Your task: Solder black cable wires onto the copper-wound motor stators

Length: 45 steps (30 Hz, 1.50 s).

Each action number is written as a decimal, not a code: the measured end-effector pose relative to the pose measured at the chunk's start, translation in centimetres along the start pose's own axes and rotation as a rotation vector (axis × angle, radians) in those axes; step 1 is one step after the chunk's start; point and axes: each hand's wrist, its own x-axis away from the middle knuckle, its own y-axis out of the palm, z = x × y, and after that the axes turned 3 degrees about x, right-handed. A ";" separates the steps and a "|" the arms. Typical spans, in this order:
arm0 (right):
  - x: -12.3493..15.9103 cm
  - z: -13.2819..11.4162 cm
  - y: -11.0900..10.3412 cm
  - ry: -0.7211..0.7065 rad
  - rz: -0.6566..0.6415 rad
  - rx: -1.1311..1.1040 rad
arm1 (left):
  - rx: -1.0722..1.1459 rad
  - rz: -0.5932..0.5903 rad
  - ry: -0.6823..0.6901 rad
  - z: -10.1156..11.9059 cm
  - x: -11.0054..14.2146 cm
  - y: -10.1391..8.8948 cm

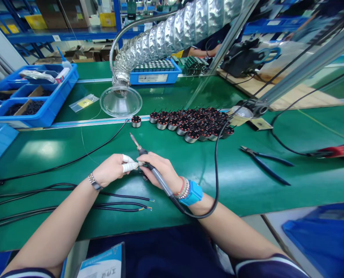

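Note:
My right hand [161,168] is closed around a soldering iron [159,178], its metal tip pointing up and away to the left. Close beside it, my left hand [111,170] has white covers on the fingertips, which are pressed together near my right fingertips. What they pinch is too small to tell; a small dark part shows just below the meeting fingers. Beyond the iron's tip stands a single wound motor stator [136,122], with the end of a black cable [102,148] beside it. Many similar stators [191,136] are grouped to the right.
A fume funnel [121,101] on a foil duct hangs over the bench. Cutting pliers [266,162] lie at right. Black cables with stripped ends [125,206] lie under my left forearm. Blue parts bins [48,104] stand at left. A co-worker's arm [205,52] shows behind.

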 end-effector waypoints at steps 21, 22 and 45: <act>0.4 -0.3 1.6 0.471 0.198 -0.323 | 0.091 0.137 0.086 -0.7 0.2 1.5; 0.5 -0.3 1.4 0.448 0.185 -0.301 | 0.102 0.135 0.079 -0.6 0.1 1.5; 0.9 -1.1 0.5 0.479 0.001 -0.184 | 0.078 0.088 0.016 0.0 0.5 1.2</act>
